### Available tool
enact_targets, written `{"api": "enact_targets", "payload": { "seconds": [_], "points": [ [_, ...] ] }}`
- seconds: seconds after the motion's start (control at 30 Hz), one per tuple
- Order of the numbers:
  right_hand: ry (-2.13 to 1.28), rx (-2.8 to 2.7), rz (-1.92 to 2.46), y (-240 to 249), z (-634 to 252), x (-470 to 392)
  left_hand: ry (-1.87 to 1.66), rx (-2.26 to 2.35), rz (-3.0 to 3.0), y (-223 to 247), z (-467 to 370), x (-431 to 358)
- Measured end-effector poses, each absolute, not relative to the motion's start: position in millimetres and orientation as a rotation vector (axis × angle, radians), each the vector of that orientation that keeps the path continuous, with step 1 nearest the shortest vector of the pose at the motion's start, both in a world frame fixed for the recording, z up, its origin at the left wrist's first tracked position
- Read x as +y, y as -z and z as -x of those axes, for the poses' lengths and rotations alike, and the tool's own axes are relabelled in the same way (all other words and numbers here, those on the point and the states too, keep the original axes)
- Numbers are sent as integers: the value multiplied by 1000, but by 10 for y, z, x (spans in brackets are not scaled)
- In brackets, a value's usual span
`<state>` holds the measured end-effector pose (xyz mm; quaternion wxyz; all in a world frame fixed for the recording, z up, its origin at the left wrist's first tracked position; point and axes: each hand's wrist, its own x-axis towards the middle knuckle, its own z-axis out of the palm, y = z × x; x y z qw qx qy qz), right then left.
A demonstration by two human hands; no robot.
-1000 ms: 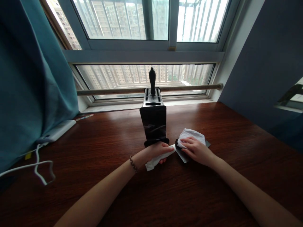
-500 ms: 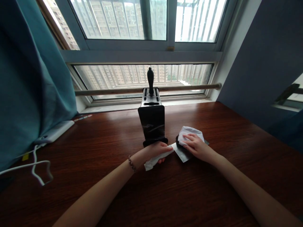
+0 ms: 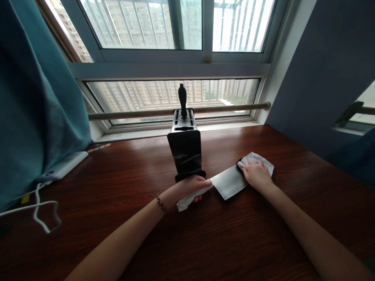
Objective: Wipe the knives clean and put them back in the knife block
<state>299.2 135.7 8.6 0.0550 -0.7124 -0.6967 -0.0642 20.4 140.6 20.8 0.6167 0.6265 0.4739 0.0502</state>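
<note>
My left hand (image 3: 195, 188) is closed around a white cloth (image 3: 187, 200) wrapped over the handle end of a cleaver, whose broad metal blade (image 3: 230, 182) lies low over the wooden table, pointing right. My right hand (image 3: 258, 175) presses another white cloth (image 3: 265, 160) at the blade's far right end. Something black shows under that cloth's left edge. Just behind my left hand stands a knife block (image 3: 185, 152) with a black front and slotted metal top. A black-handled tool (image 3: 182, 97) stands upright in its slots.
On the left of the brown table (image 3: 131, 160) lie a white power strip (image 3: 66, 166) and a looped white cable (image 3: 38, 203), beside a teal curtain (image 3: 58, 97). A window and a horizontal rail (image 3: 131, 115) run along the back.
My right hand and its cloth have moved right along the blade, exposing more metal. My left hand keeps its grip. The camera view has shifted slightly.
</note>
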Motion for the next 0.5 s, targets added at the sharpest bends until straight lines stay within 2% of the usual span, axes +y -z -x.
{"api": "enact_targets", "payload": {
  "seconds": [0.17,0.37,0.5],
  "points": [
    [153,-2283,1891,-8,-2956,1394,-103,1070,-1452,-194,-196,1416],
    [-289,-2472,1263,-52,-2765,1294,-101,1054,-1445,-190,-203,1427],
    [-477,-2505,1173,-109,-2704,1218,-104,1054,-1407,-186,-206,1434]
  ]
}}
